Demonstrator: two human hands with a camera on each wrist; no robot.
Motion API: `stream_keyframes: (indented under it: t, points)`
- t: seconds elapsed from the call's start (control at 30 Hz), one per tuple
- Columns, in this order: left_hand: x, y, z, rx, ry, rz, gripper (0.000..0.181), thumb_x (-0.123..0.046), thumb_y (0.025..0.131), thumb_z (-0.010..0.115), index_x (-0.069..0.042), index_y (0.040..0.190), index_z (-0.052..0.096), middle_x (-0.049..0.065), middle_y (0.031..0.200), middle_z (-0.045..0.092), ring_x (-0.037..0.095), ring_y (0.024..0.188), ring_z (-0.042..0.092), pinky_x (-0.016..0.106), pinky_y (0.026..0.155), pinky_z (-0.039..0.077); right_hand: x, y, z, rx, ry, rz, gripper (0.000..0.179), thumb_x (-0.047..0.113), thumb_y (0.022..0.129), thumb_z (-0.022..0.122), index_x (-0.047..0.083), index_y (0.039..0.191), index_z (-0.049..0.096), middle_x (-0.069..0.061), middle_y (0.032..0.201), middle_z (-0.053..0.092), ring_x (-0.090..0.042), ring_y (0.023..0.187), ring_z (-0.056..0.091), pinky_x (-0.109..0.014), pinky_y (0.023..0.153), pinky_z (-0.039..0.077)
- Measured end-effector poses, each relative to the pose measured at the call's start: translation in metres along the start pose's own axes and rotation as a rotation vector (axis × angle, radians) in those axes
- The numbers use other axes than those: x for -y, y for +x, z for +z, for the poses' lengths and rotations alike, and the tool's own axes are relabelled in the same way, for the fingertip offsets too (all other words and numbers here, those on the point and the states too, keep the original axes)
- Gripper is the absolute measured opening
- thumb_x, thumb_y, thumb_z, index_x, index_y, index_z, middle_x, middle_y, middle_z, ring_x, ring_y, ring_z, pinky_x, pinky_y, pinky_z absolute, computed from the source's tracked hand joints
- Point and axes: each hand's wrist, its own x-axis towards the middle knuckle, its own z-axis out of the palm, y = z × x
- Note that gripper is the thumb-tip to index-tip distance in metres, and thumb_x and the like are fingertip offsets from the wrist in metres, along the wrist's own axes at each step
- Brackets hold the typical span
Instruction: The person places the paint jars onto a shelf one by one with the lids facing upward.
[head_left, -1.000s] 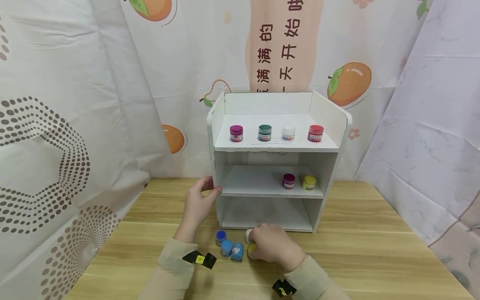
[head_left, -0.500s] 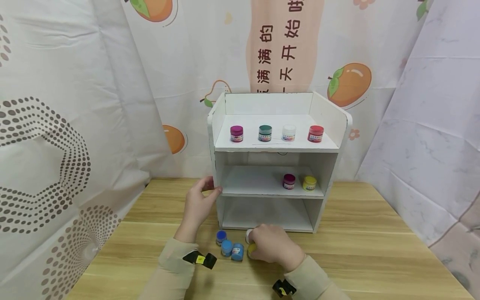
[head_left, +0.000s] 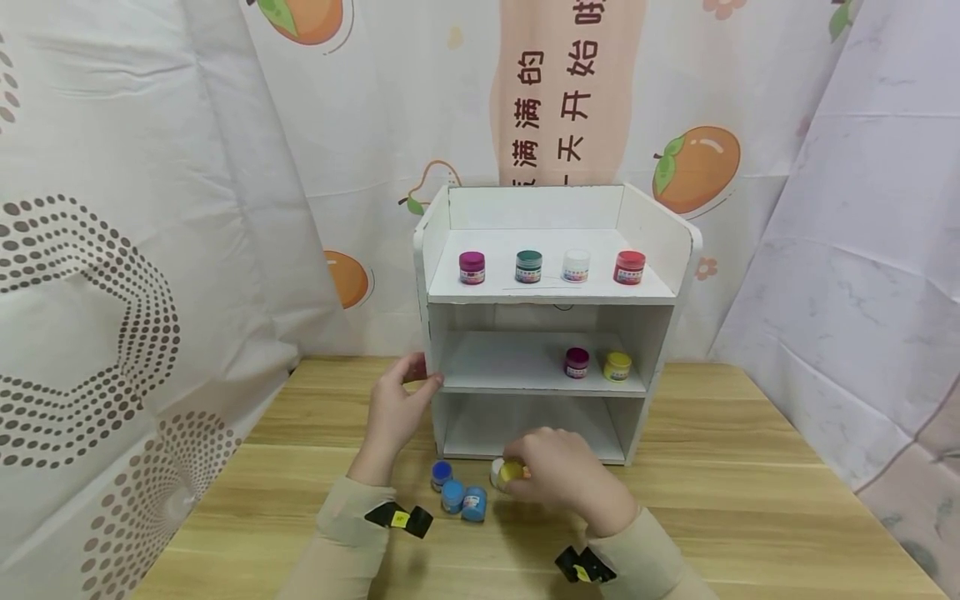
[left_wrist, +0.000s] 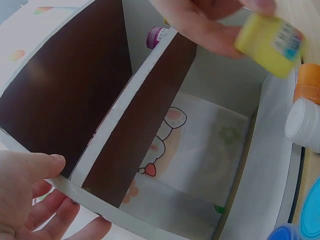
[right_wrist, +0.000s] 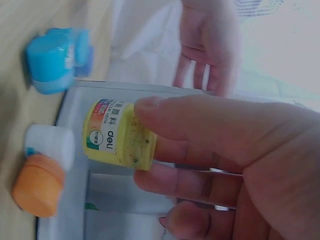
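Note:
My right hand (head_left: 562, 475) pinches a yellow paint jar (right_wrist: 117, 132) between thumb and fingers, in front of the lowest compartment of a small white shelf (head_left: 536, 207). In the right wrist view the jar lies tilted on its side. My left hand (head_left: 397, 408) grips the shelf's left side panel, thumb on one face and fingers on the other. Just below the yellow jar, by the shelf's base, are a white jar (right_wrist: 50, 142) and an orange jar (right_wrist: 39, 185). Left of them stand a dark blue jar (head_left: 442, 475) and two lighter blue jars (head_left: 463, 502).
On the top board are purple (head_left: 472, 268), green (head_left: 528, 267), white (head_left: 576, 266) and red (head_left: 628, 267) jars. The middle board holds a dark magenta jar (head_left: 577, 363) and a yellow jar (head_left: 617, 367). A printed curtain (head_left: 375, 150) hangs behind the wooden table (head_left: 750, 500).
My right hand has lifted the yellow jar off the tabletop and brought it slightly up toward the shelf, uncovering part of the orange jar. The left hand keeps its place.

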Motion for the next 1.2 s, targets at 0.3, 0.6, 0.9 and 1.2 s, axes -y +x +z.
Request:
stream_keyframes:
  t: [0.3, 0.6, 0.9, 1.2]
  points:
    - [0.002, 0.000, 0.000, -0.005, -0.001, 0.010, 0.040, -0.022, 0.094, 0.076, -0.006, 0.128, 0.066, 0.008, 0.116, 0.070, 0.026, 0.110, 0.065, 0.048, 0.086, 0.057, -0.004, -0.009, -0.018, -0.081, -0.042, -0.015, 0.017, 0.030, 0.082, 0.081, 0.022, 0.095, 0.075, 0.014, 0.088, 0.065, -0.006, 0.074, 0.059, -0.029, 0.054, 0.046]
    - [0.004, 0.002, 0.002, -0.005, 0.000, 0.027, 0.040, -0.021, 0.094, 0.076, -0.005, 0.129, 0.066, 0.010, 0.117, 0.070, 0.027, 0.110, 0.065, 0.049, 0.088, 0.055, -0.009, -0.016, -0.030, -0.131, -0.050, -0.014, 0.019, 0.034, 0.084, 0.083, 0.024, 0.098, 0.076, 0.017, 0.090, 0.066, -0.005, 0.077, 0.062, -0.027, 0.057, 0.047]
    - [0.003, 0.000, 0.001, -0.004, -0.006, 0.001, 0.041, -0.022, 0.094, 0.076, -0.005, 0.129, 0.066, 0.009, 0.117, 0.069, 0.026, 0.111, 0.065, 0.047, 0.086, 0.057, -0.012, -0.017, -0.035, -0.158, -0.044, -0.014, 0.019, 0.033, 0.084, 0.084, 0.023, 0.098, 0.075, 0.016, 0.089, 0.064, -0.003, 0.072, 0.058, -0.024, 0.055, 0.045]
    - [0.002, 0.002, 0.001, -0.006, -0.007, 0.008, 0.040, -0.022, 0.094, 0.076, -0.006, 0.129, 0.066, 0.008, 0.116, 0.069, 0.026, 0.109, 0.065, 0.048, 0.087, 0.056, -0.017, -0.012, -0.048, -0.220, -0.091, -0.013, 0.021, 0.034, 0.084, 0.083, 0.023, 0.101, 0.076, 0.016, 0.092, 0.065, -0.003, 0.075, 0.060, -0.026, 0.058, 0.048]
